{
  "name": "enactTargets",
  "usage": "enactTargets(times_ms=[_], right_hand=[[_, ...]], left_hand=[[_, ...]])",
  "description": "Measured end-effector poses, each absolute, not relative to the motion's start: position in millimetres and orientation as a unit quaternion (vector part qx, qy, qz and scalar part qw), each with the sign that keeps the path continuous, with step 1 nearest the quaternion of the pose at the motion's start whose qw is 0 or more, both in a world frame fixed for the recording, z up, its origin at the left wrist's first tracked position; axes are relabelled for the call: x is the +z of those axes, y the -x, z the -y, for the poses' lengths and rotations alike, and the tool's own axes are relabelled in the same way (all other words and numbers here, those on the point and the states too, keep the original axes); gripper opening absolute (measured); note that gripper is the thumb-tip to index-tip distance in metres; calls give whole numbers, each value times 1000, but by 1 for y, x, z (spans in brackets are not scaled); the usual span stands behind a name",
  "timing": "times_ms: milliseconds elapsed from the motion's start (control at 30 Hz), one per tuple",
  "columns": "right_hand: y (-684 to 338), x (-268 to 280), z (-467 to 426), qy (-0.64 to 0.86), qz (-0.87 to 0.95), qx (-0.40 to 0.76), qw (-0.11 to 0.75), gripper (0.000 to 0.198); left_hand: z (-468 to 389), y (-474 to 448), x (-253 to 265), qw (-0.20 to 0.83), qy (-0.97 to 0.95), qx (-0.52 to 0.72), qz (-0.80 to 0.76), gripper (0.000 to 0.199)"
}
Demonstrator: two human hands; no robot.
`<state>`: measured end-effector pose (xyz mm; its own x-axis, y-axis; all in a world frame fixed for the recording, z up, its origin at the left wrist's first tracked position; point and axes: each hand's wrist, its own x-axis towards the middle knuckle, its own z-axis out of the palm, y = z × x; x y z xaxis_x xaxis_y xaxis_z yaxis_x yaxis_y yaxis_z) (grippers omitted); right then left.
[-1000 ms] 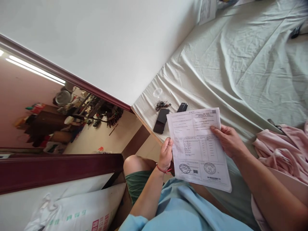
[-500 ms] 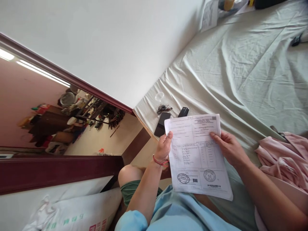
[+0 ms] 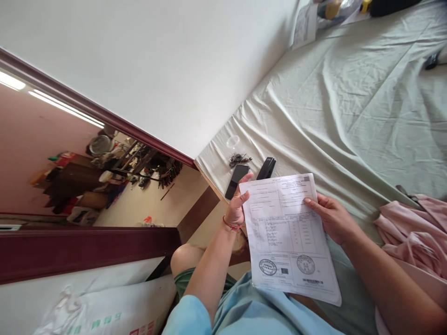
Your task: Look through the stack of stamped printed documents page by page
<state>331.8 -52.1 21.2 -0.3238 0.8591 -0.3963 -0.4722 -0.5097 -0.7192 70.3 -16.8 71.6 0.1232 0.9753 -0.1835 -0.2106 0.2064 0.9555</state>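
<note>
A printed document (image 3: 282,232), with tables, two round stamps and a barcode, is held upright over my lap; its edges look like more than one sheet. My right hand (image 3: 333,216) grips its upper right edge, thumb in front and fingers behind. At the upper left edge is my left hand (image 3: 235,204), its thumb over the paper and a finger stretched up beside the corner. The hold there looks loose. Just beyond the paper lie a black stapler (image 3: 266,168) and a dark phone (image 3: 238,181).
A pale green sheet (image 3: 314,121) covers the bed-like surface. Near the wall are a coiled cable (image 3: 239,160) and a clear round lid (image 3: 233,141). Pink cloth (image 3: 408,228) lies at right. A white sack (image 3: 115,307) stands lower left, by a doorway showing cluttered goods (image 3: 80,181).
The document has dropped slightly, so more of the stapler shows. My left hand's fingers have loosened, one stretching up past the corner. My right hand keeps its grip.
</note>
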Motion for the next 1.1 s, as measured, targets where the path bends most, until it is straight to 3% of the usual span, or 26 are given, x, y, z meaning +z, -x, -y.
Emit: enactTargets(times_ms=[267,600,833,1100], right_hand=[[-332,16,50,413,265,742,457,39],[-331,19,49,446,286,719,451,42],[-346,10,47,568,424,551,441,34],[-345,2,46,598,439,516,429,33]], left_hand=[[0,-81,66,620,-407,483,-466,46],[-2,-80,61,614,-417,475,-473,46],[-3,-83,56,628,-384,481,-476,46],[-6,-79,50,576,-423,458,-529,56]])
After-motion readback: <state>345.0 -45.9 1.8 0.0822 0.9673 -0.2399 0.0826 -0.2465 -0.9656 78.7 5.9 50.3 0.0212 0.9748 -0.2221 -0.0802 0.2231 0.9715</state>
